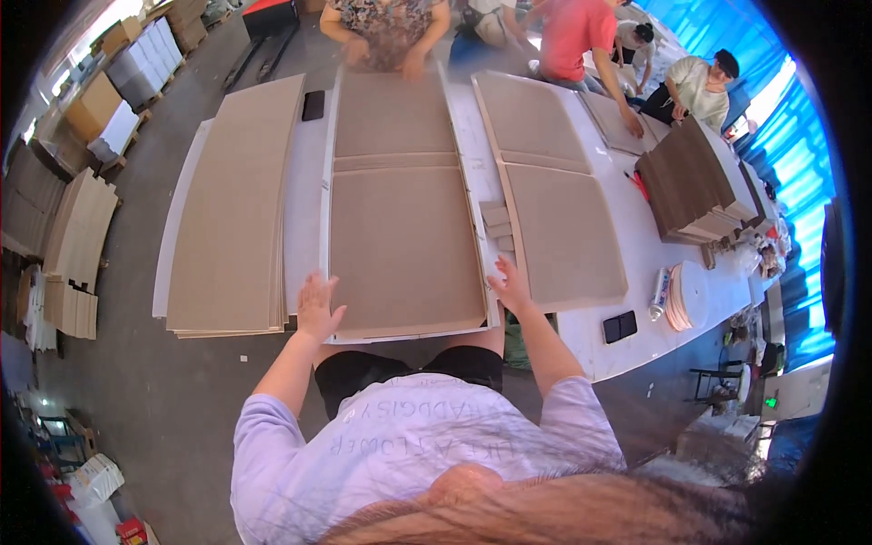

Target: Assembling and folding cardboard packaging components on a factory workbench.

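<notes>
A long brown cardboard panel [409, 245] lies in front of me, creased across its middle and framed by white edges. My left hand [318, 307] is at its near left edge, fingers stretched out and thumb apart. Beside the near right edge is my right hand [510, 283], its fingers spread and holding nothing. I cannot tell whether either palm presses on the edge. To the right lies a second creased panel [568, 236] of the same brown board. A tall stack of flat cardboard sheets [232, 209] stands to the left.
A person [386, 32] stands at the panel's far end, hands near its edge. More people work at the far right. On the white table [581, 341] are a dark phone [619, 327], a tape roll [688, 295], small grey blocks [496, 222] and stacked cardboard [695, 182]. Another phone [313, 105] lies far left.
</notes>
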`<state>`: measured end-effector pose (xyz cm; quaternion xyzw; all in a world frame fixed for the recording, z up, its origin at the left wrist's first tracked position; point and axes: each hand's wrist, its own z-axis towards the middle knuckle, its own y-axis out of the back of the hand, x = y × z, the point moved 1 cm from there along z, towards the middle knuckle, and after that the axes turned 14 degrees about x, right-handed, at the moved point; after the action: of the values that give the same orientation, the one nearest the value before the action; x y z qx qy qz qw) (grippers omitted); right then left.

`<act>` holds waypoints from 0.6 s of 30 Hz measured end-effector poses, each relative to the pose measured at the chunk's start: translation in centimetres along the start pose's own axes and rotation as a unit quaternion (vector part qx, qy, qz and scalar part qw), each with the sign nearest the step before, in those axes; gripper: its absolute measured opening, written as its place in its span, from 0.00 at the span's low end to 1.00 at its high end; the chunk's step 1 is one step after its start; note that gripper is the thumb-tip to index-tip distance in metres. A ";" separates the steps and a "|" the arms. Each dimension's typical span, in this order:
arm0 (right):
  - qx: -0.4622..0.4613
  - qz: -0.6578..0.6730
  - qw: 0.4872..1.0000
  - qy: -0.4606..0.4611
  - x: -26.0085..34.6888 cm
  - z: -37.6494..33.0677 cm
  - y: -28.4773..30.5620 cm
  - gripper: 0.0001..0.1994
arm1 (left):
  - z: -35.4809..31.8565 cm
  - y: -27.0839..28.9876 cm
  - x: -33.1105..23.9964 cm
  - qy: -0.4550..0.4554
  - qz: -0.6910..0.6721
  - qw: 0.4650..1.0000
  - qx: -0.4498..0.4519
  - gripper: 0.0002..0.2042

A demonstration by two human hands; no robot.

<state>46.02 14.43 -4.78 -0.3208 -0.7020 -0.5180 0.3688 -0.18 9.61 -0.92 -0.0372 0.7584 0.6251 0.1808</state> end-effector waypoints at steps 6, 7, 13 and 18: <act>0.009 -0.047 0.998 0.046 -2.3 1.1 -2.7 0.39 | 2.1 -6.1 4.1 0.171 -0.237 0.956 0.033 0.39; 0.009 -0.047 0.998 0.048 -2.3 1.2 -2.5 0.39 | 2.2 -6.0 3.9 0.171 -0.236 0.956 0.031 0.39; 0.051 -0.044 0.997 0.044 -0.4 1.4 -2.3 0.39 | 2.0 -6.4 4.3 0.148 -0.281 0.948 0.027 0.36; 0.047 -0.018 0.998 0.038 -1.5 1.8 -2.5 0.40 | 2.6 -6.0 0.9 0.117 -0.211 0.970 -0.011 0.34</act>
<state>44.43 15.44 -7.63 -0.2706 -0.7166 -0.5030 0.4004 1.26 11.02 -7.20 -0.2711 0.7424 0.5725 0.2181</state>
